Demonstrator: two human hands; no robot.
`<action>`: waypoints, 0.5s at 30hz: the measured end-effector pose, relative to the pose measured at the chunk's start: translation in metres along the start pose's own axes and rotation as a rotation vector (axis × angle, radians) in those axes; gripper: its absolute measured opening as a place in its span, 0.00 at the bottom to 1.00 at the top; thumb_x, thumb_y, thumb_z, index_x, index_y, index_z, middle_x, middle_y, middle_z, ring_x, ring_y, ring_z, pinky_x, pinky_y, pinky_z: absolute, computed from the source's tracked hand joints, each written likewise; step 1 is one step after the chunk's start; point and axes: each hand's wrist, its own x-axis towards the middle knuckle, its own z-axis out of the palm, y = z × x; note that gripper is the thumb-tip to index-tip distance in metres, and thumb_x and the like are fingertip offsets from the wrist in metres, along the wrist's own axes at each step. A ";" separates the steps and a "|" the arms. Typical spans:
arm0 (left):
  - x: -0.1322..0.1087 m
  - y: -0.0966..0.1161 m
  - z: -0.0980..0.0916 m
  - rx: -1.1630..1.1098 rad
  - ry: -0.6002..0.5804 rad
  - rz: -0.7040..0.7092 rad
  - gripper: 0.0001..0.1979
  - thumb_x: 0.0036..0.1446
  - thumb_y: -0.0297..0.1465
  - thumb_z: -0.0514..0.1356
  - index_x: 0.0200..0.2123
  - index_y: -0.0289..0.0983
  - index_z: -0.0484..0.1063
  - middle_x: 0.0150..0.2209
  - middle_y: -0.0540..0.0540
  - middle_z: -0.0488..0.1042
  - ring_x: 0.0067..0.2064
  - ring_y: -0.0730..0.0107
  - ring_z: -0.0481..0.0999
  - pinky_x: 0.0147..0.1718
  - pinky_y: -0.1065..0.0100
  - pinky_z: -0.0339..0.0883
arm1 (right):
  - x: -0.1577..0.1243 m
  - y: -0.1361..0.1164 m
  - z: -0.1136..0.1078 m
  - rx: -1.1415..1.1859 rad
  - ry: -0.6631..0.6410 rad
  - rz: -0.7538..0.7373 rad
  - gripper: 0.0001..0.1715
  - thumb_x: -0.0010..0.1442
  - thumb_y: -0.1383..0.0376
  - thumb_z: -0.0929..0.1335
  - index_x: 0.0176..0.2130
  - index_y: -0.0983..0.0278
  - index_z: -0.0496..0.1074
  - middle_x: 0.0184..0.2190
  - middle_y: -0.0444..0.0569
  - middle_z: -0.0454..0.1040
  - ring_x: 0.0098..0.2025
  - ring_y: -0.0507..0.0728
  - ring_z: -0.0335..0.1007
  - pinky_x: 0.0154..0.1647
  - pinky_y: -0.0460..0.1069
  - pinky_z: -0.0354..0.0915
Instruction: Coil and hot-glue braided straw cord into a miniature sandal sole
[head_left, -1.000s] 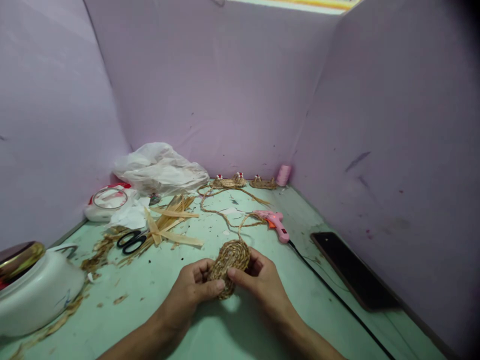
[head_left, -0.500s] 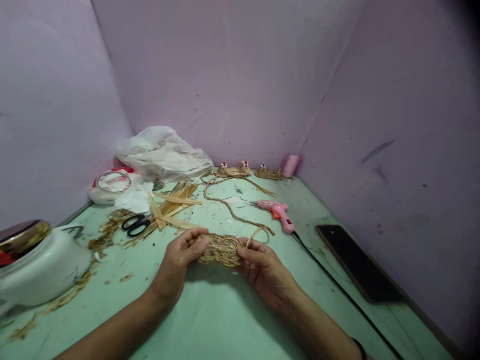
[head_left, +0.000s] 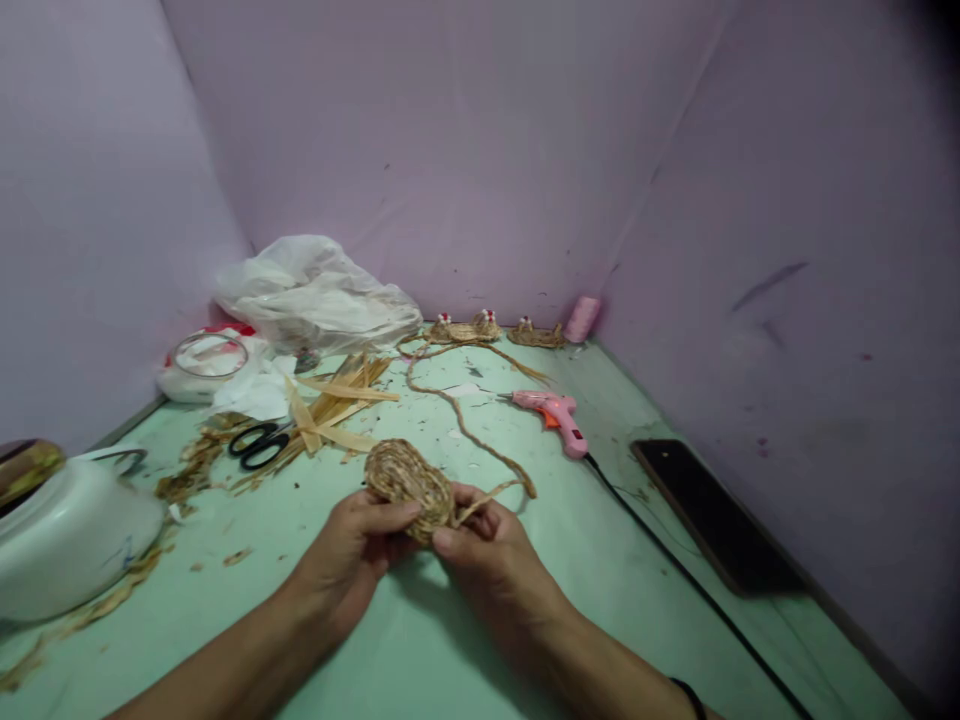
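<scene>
Both my hands hold a small oval mat of coiled braided straw (head_left: 407, 476) just above the green table (head_left: 420, 640). My left hand (head_left: 345, 555) pinches its near edge with thumb and fingers closed. My right hand (head_left: 484, 550) grips the mat's right end, where the loose braid (head_left: 480, 448) leaves it. That braid trails away across the table toward the back wall. The mat stands tilted, its far end raised.
A pink glue gun (head_left: 553, 415) with a black cord (head_left: 675, 580) lies to the right, next to a dark phone (head_left: 712, 515). Black scissors (head_left: 256, 445), dry leaf strips (head_left: 337, 405), a plastic bag (head_left: 315, 295), a white pot (head_left: 71, 530) and small straw pieces (head_left: 465, 328) lie left and back.
The mat, flat between my hands half a second ago, has been turned and tilted up to the left. Both hands moved closer together beneath it.
</scene>
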 end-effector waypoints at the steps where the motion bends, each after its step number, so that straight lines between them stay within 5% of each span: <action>1: 0.002 0.002 -0.001 -0.031 0.056 0.021 0.06 0.39 0.19 0.64 0.26 0.28 0.75 0.27 0.42 0.77 0.28 0.68 0.75 0.30 0.70 0.72 | -0.002 -0.003 -0.002 -0.052 -0.020 0.052 0.34 0.26 0.66 0.80 0.36 0.65 0.72 0.34 0.47 0.77 0.37 0.54 0.72 0.43 0.49 0.64; 5: 0.013 0.016 -0.009 -0.123 0.250 0.155 0.08 0.40 0.15 0.60 0.25 0.31 0.73 0.25 0.47 0.77 0.25 0.72 0.74 0.21 0.74 0.69 | -0.006 -0.044 -0.017 -0.553 -0.161 0.326 0.29 0.28 0.65 0.79 0.35 0.66 0.74 0.35 0.50 0.77 0.35 0.56 0.72 0.38 0.51 0.65; 6: 0.016 0.019 -0.011 -0.130 0.259 0.163 0.08 0.40 0.15 0.58 0.25 0.31 0.73 0.25 0.47 0.77 0.24 0.72 0.74 0.20 0.74 0.69 | -0.004 -0.061 -0.022 -0.756 -0.141 0.237 0.23 0.34 0.62 0.77 0.34 0.66 0.75 0.32 0.50 0.77 0.34 0.57 0.72 0.39 0.52 0.65; 9: 0.020 0.025 -0.013 -0.134 0.273 0.140 0.09 0.41 0.15 0.56 0.24 0.30 0.72 0.23 0.47 0.76 0.22 0.72 0.73 0.19 0.74 0.68 | 0.012 -0.114 -0.039 -1.371 0.371 -0.236 0.16 0.48 0.60 0.70 0.38 0.65 0.74 0.37 0.53 0.77 0.39 0.59 0.72 0.40 0.51 0.63; 11: 0.020 0.025 -0.013 -0.143 0.298 0.132 0.08 0.40 0.15 0.55 0.23 0.30 0.71 0.23 0.46 0.75 0.21 0.72 0.72 0.18 0.74 0.68 | 0.029 -0.139 -0.050 -1.795 0.677 -0.211 0.21 0.51 0.54 0.68 0.40 0.65 0.74 0.38 0.58 0.77 0.43 0.66 0.71 0.36 0.53 0.62; 15: 0.020 0.020 -0.012 -0.166 0.314 0.152 0.07 0.36 0.16 0.55 0.18 0.31 0.68 0.20 0.46 0.73 0.20 0.72 0.71 0.18 0.72 0.68 | 0.059 -0.153 -0.071 -1.820 0.668 -0.055 0.19 0.46 0.51 0.70 0.24 0.65 0.75 0.23 0.58 0.75 0.34 0.69 0.72 0.28 0.53 0.58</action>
